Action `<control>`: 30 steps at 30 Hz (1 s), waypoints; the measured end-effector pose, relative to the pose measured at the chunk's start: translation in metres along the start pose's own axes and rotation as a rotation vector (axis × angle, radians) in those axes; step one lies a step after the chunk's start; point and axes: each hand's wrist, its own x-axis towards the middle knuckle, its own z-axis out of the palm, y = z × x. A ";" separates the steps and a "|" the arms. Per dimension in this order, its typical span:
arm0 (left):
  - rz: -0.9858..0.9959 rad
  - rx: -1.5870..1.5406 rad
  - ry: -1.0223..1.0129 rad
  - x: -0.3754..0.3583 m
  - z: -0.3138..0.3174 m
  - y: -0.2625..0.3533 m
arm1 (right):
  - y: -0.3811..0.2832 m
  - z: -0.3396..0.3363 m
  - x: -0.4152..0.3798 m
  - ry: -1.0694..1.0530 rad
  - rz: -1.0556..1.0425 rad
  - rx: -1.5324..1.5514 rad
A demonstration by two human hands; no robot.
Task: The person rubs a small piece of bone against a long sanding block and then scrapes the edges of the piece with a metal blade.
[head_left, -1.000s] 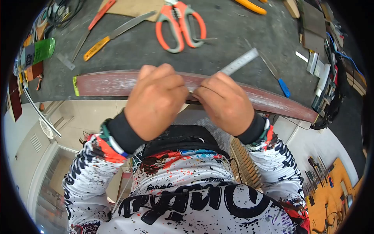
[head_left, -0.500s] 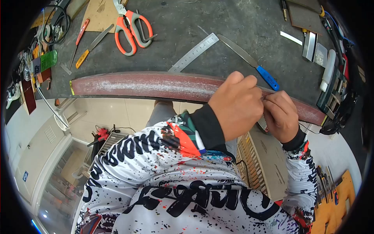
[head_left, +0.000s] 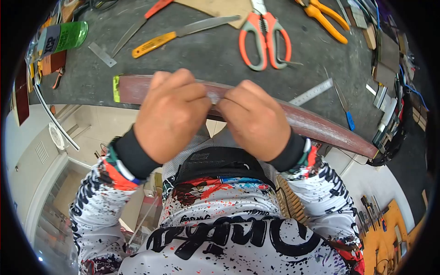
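A long reddish-brown strip (head_left: 321, 123), which looks like sandpaper dusted with white, runs along the bench's near edge. Yellow-green tape (head_left: 116, 88) covers its left end. Over the strip's left half, my left hand (head_left: 172, 117) is closed, fingers curled and pressed together. My right hand (head_left: 254, 119) is closed in a similar pinch just beside it, the fingertips of both nearly meeting above the strip. Whatever they pinch is small and hidden by the fingers. A steel ruler (head_left: 312, 91) lies behind the strip, to the right of my right hand.
Orange-handled scissors (head_left: 265, 41), a yellow-handled file (head_left: 183, 34), a red-handled tool (head_left: 142, 25) and yellow pliers (head_left: 325, 18) lie on the dark bench (head_left: 206, 59). A blue-handled file (head_left: 346, 107) is at right. A green-labelled bottle (head_left: 64, 36) stands at left.
Both hands have moved from the right part of the strip to its left half, still pinched together. The view has swung left, bringing the yellow pliers into sight.
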 end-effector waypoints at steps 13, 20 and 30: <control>0.013 -0.039 0.018 0.000 0.001 -0.005 | 0.000 -0.003 0.001 -0.010 -0.014 0.044; 0.119 -0.117 0.054 0.090 0.089 0.121 | 0.055 -0.120 -0.125 -0.117 0.058 -0.060; 0.142 -0.124 0.128 0.165 0.166 0.231 | 0.097 -0.210 -0.228 -0.132 0.110 -0.104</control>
